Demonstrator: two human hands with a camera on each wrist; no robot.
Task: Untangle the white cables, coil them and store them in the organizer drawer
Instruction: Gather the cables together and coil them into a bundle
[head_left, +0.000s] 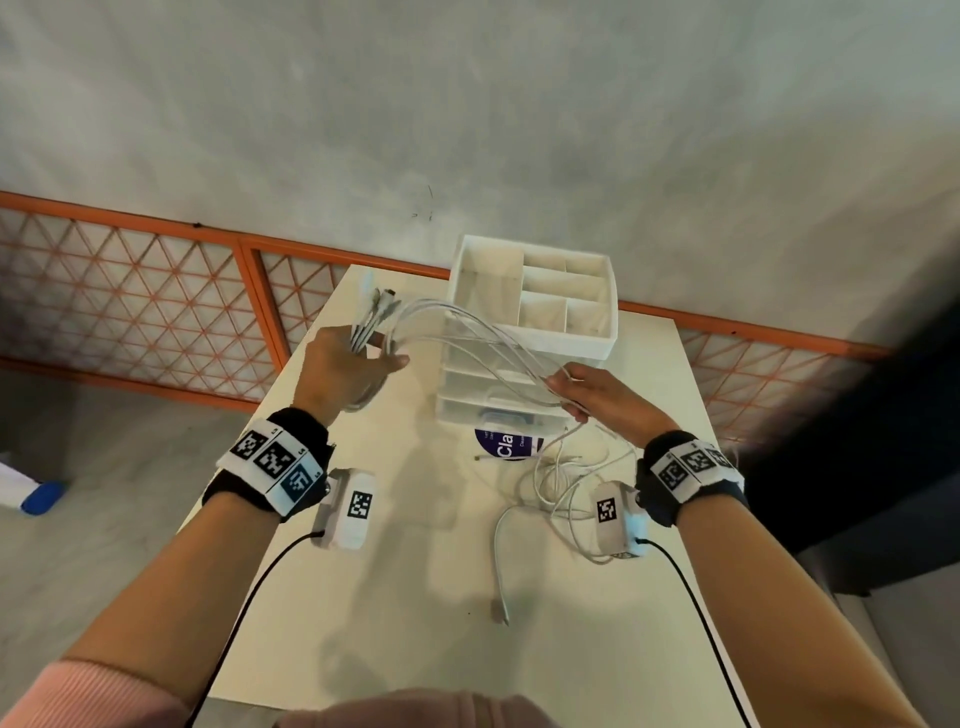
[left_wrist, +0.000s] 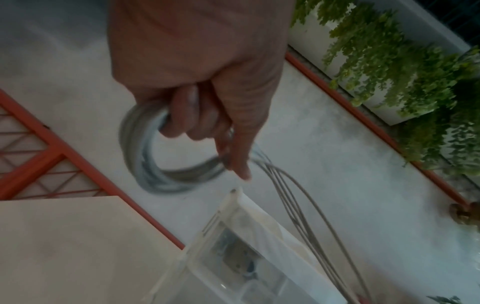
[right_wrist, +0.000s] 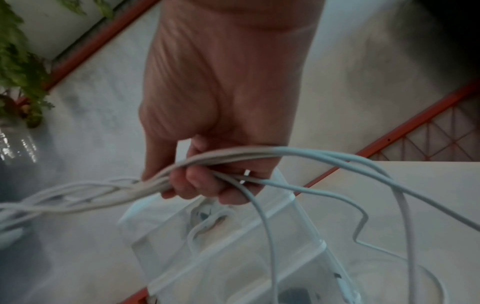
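Several white cables (head_left: 483, 338) stretch in the air between both hands, above the white table (head_left: 395, 571). My left hand (head_left: 358, 358) grips a coil of them (left_wrist: 145, 160), plug ends sticking up past the fingers (left_wrist: 182, 115). My right hand (head_left: 576, 395) holds the bundled strands (right_wrist: 207, 162) with curled fingers (right_wrist: 197, 181). Loose cable lengths (head_left: 561, 493) hang from the right hand and lie tangled on the table. The clear organizer (head_left: 498, 384) with stacked drawers stands behind the hands, a white divided tray (head_left: 540, 296) on top.
A purple-and-white round label (head_left: 506, 447) lies at the organizer's foot. One cable end with a plug (head_left: 501, 610) lies mid-table. An orange lattice railing (head_left: 156, 291) runs behind the table. Hanging green plants (left_wrist: 389, 67) show in the wrist views.
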